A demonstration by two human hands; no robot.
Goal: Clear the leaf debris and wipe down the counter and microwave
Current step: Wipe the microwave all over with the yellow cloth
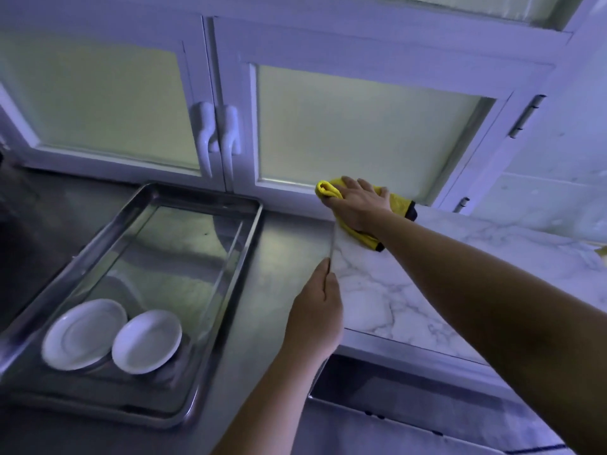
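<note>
A yellow cloth (399, 201) with a dark trim lies on the far left corner of a white marble-patterned top (394, 290). My right hand (359, 205) presses flat on the cloth, fingers spread toward the cabinet. My left hand (317, 313) holds the top's left edge, with the thumb over the rim and the fingers curled down its side. Below the top's front edge a dark front panel (377, 385) shows, perhaps the microwave. No leaf debris is plainly visible on the top.
A steel tray (230, 290) on the steel counter (289, 244) to the left holds two white saucers (83, 334) (147, 341). White cabinet doors with frosted panes and two handles (218, 139) stand right behind. A small yellowish scrap (601, 251) sits at the far right edge.
</note>
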